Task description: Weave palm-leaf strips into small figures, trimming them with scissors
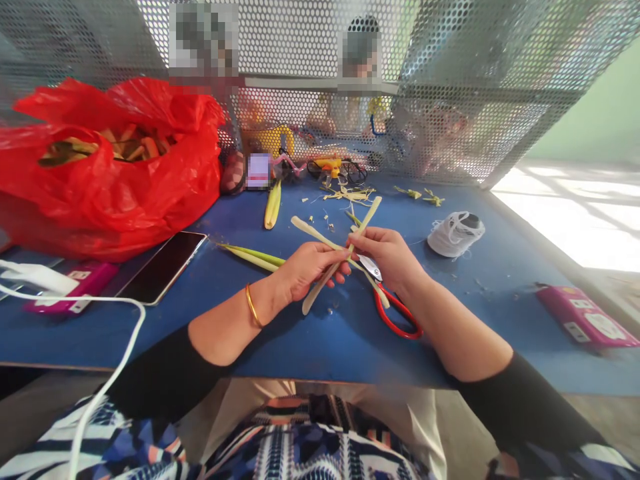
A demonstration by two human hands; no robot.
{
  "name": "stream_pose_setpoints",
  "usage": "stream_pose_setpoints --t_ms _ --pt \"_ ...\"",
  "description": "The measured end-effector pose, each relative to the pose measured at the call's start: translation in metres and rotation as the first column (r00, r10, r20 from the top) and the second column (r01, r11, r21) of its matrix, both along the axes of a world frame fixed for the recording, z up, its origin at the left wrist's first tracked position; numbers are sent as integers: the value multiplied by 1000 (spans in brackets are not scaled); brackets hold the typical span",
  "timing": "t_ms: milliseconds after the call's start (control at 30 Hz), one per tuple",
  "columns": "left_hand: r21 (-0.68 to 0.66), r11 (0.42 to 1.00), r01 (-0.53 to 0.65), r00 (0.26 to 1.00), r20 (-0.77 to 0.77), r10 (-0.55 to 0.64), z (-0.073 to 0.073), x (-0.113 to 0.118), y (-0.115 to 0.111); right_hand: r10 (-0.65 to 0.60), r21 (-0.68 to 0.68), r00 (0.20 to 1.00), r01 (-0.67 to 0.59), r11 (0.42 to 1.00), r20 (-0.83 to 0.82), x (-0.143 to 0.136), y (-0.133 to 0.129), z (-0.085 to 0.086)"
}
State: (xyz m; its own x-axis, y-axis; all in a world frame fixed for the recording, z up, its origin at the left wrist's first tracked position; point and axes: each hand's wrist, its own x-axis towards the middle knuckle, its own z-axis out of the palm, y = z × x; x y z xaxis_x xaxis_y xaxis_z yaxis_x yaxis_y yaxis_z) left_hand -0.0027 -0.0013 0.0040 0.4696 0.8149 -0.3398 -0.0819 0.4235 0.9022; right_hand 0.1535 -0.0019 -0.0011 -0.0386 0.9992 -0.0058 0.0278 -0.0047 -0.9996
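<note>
Two pale green leaf strips (320, 289) cross in an X above the blue table. My left hand (316, 268) pinches them near the crossing, fingers closed. From the other side, my right hand (381, 252) has its thumb and fingers closed on the strips at the same crossing. Red-handled scissors (400, 325) lie under the strips, partly hidden by my right hand. A green husk piece (253, 256) rests on the table left of my left hand, and another husk (273, 207) lies farther back.
A red plastic bag (165, 193) of husks stands at the left, near a phone (165, 267) and white cable (131, 340). A spool of white thread (450, 237) and pink pack (583, 317) are at right. Behind a perforated metal screen (300, 40), people sit.
</note>
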Motion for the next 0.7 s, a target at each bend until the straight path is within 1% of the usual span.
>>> stream_pose_setpoints --t_ms 33,100,133,167,200,233,267,300,333,367,400,433,467,500,533,600,700 --pt "1 1000 2 1000 11 -2 -1 0 0 -31 19 999 31 999 15 0 0 -2" --pt "0 1000 -10 999 46 10 -4 0 1 -112 89 988 102 991 107 0 2 -3" --pt "-3 1000 -24 997 66 25 -5 0 2 -175 161 969 148 976 172 1 2 -2" --pt "-7 999 -42 995 89 42 -5 0 2 -261 260 936 198 945 236 2 2 0" --pt "-10 998 -61 992 114 62 -6 -1 4 -363 379 887 244 893 284 3 0 3" --pt "-9 996 -86 986 140 87 -6 -1 5 -466 502 828 273 821 311 4 -2 6" --pt "-5 993 -117 979 167 116 -6 -2 6 -551 610 770 276 742 322 4 -5 10" --pt "2 988 -154 969 196 151 -6 -2 7 -600 687 727 248 683 333 3 -9 13" --pt "10 980 -197 956 224 190 -6 -2 8 -605 725 710 194 661 361 1 -13 14" --pt "18 970 -241 940 251 229 -5 -2 9 -564 722 714 119 682 415 -1 -17 14" --pt "22 960 -280 925 274 263 -5 -1 9 -489 676 722 40 736 490 -4 -20 13" --pt "23 951 -309 912 290 289 -5 -1 10 -399 599 720 -28 800 567 -7 -22 9" --pt "20 946 -324 905 298 304 -4 -1 10 -309 509 717 -74 857 624 -11 -22 5" --pt "17 944 -329 903 299 310 -4 -1 10 -241 432 721 -89 897 649 -14 -22 1" --pt "14 944 -330 903 295 312 -4 0 10 -182 367 736 -96 925 652 -17 -22 -3" --pt "15 942 -335 905 284 317 -5 0 9 -91 275 775 -109 955 625 -21 -20 -9" --pt "63 925 -375 896 283 344 -11 1 10 -23 247 807 -154 957 591 -22 -19 -9"
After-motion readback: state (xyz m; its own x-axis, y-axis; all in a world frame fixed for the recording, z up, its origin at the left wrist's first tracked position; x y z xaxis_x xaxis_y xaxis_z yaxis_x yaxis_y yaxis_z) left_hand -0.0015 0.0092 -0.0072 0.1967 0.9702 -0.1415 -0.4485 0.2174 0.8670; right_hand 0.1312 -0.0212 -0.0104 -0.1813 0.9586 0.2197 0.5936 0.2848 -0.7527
